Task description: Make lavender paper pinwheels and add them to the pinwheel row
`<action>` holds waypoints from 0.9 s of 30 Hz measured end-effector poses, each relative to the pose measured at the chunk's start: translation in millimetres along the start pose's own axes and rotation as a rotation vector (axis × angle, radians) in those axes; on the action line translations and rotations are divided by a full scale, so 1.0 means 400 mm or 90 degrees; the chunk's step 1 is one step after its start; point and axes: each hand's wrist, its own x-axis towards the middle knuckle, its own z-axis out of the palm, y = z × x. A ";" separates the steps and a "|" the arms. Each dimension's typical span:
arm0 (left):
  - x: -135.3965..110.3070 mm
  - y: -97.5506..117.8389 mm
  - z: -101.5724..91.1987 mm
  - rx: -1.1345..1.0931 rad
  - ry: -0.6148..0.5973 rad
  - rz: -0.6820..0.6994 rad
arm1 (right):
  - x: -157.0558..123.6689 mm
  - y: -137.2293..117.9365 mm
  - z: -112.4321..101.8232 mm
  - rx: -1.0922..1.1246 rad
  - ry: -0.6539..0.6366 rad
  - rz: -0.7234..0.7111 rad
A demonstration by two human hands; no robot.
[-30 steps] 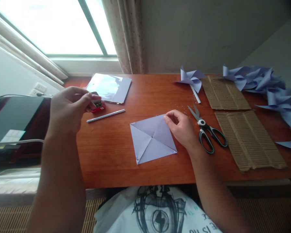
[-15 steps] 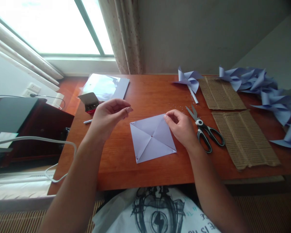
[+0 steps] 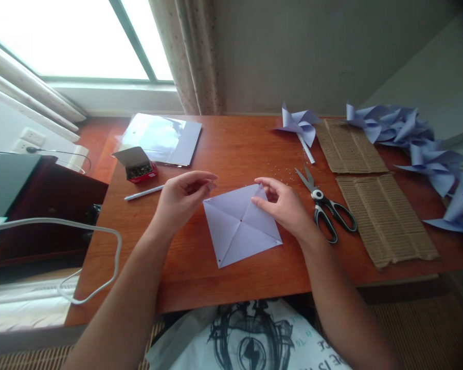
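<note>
A pale purple paper square (image 3: 235, 241) lies on the table, cut along its diagonals, with small holes at its centre and near its corners. My right hand (image 3: 285, 208) grips its far right corner, thumb on top and fingers at the edge. Just beyond the far left corner, my left hand (image 3: 183, 198) is closed in a pinch; whatever sits between the fingertips is too small to name. Behind that hand stands an open red box (image 3: 142, 177) of small dark pieces. A white paper stick (image 3: 143, 193) lies partly hidden by the hand.
Scissors (image 3: 320, 200) lie half open right of my right hand, near two cardboard pieces (image 3: 388, 221). A finished pinwheel (image 3: 299, 126) lies behind them, and several more pinwheels (image 3: 405, 126) line the right side. Wrapped paper sheets (image 3: 162, 139) lie at the back left.
My left hand has come down closer to the paper's far left corner. My right thumb has shifted inward on the paper, which has moved slightly. More of the red box and stick shows.
</note>
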 end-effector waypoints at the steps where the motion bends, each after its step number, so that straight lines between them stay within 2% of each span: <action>1: 0.000 0.002 0.000 -0.006 0.005 -0.002 | 0.001 0.001 0.001 0.013 -0.001 0.002; 10: -0.003 0.018 -0.003 -0.024 0.060 0.007 | -0.002 -0.017 -0.001 0.144 -0.021 0.065; 18: -0.003 0.014 -0.003 0.007 0.046 0.018 | -0.004 -0.034 -0.002 0.181 -0.013 0.062; 27: -0.001 0.007 -0.003 0.040 0.038 0.043 | -0.001 -0.024 -0.002 0.225 -0.002 0.035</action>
